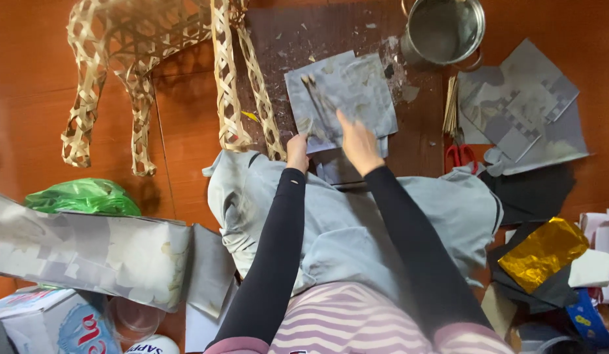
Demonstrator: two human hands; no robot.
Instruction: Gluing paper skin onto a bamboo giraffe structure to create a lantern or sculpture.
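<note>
Right hand (357, 141) grips a brush (319, 105) over grey paper (347, 88); left hand (297, 151) pinches the paper's near edge.

floor (186, 141): orange-brown | dark board (416, 118) | metal pot (443, 29) | woven bamboo frame (140, 59) | grey paper sheets (524, 108)

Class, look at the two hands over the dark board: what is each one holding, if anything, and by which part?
The left hand grips the grey paper sheet at its near left corner. The right hand seems to hold a brush by its handle, though blurred.
</note>
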